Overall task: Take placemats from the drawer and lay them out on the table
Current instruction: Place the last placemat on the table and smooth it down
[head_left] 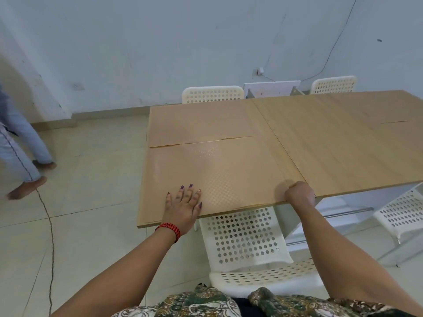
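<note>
A tan, dot-textured placemat (219,170) lies on the near left part of the wooden table (343,143). A second tan placemat (201,124) lies just beyond it at the far left corner. My left hand (183,207) rests flat on the near placemat's front edge, fingers spread. My right hand (299,193) is closed on that placemat's near right corner at the table edge. A third placemat edge (393,122) shows faintly at the far right. No drawer is visible.
White perforated chairs stand around: one (247,243) right below my hands, one (402,213) at the right, two (212,94) behind the table. A person's legs (20,152) stand on the tiled floor at left. A cable (49,225) runs along the floor.
</note>
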